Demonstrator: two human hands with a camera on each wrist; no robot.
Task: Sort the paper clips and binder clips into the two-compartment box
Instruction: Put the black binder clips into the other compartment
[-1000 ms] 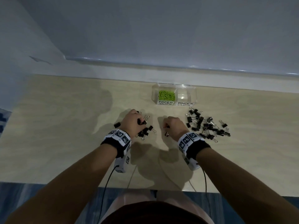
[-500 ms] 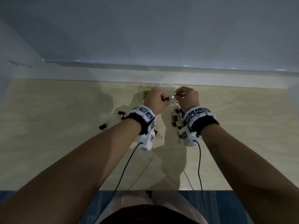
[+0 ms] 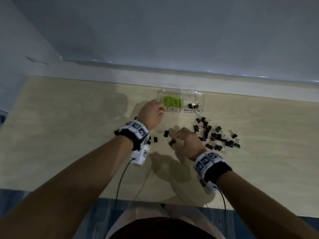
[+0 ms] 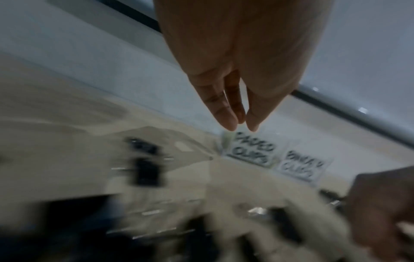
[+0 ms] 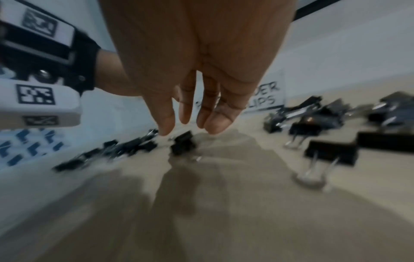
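Note:
A clear two-compartment box (image 3: 201,99) stands at the table's far edge. Green paper clips (image 3: 171,101) fill its left cell, labelled PAPER CLIPS. A few black binder clips (image 3: 193,105) lie in the right cell, labelled BINDER CLIPS. My left hand (image 3: 152,112) hovers just left of the box front, with straight fingers (image 4: 226,122) close together and nothing in them. My right hand (image 3: 183,141) is low over the table, thumb and fingers (image 5: 167,127) spread just above one binder clip (image 5: 182,144) without gripping it. A pile of binder clips (image 3: 215,137) lies to its right.
Two loose binder clips (image 3: 166,133) (image 3: 155,139) lie between my wrists, and more sit under the left wrist. The wooden table (image 3: 69,135) ends at a white wall ledge (image 3: 120,75) right behind the box. Thin cables (image 3: 120,178) hang from both wristbands.
Both hands were together over the box half a second ago. The right hand has dropped back to a clip on the table, the left has shifted left, and binder clips lie in the right cell.

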